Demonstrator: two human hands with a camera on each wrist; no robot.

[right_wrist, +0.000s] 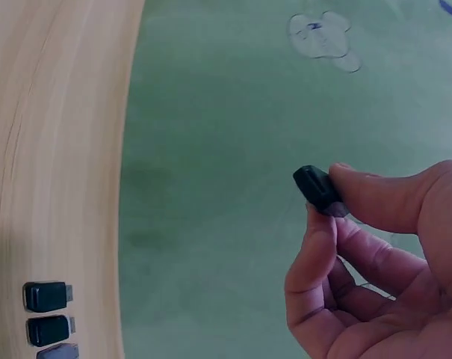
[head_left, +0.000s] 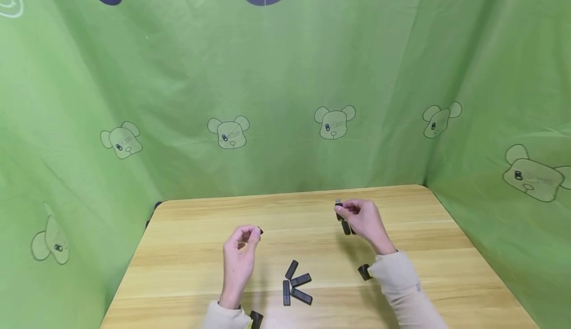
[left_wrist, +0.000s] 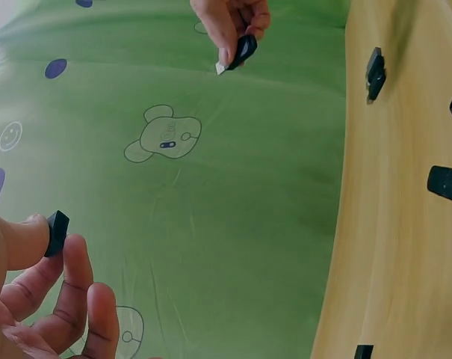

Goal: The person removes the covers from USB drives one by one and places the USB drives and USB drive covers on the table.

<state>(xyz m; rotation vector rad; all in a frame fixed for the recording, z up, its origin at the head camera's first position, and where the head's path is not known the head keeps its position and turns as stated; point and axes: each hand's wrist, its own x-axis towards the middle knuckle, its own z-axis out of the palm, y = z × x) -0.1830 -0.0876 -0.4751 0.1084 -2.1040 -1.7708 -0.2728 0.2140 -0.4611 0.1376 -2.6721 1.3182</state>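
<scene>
My left hand [head_left: 238, 259] is raised over the table's left half and pinches a small black USB cap [left_wrist: 57, 232] between thumb and fingertip. On the right, my right hand [head_left: 366, 222] holds a black USB stick [head_left: 339, 213] by thumb and fingers; its bare metal plug points away from me in the head view. Below that hand, uncapped black USB sticks [right_wrist: 46, 297] lie side by side, their metal plugs showing in the right wrist view. Between my hands and nearer to me, several black USB sticks [head_left: 301, 296] with covered ends lie loosely grouped.
The pale wooden table [head_left: 196, 249] has green cloth [head_left: 285, 170] with bear-head prints hanging behind it and at both sides. Black wrist devices [head_left: 364, 272] sit at both sleeve cuffs.
</scene>
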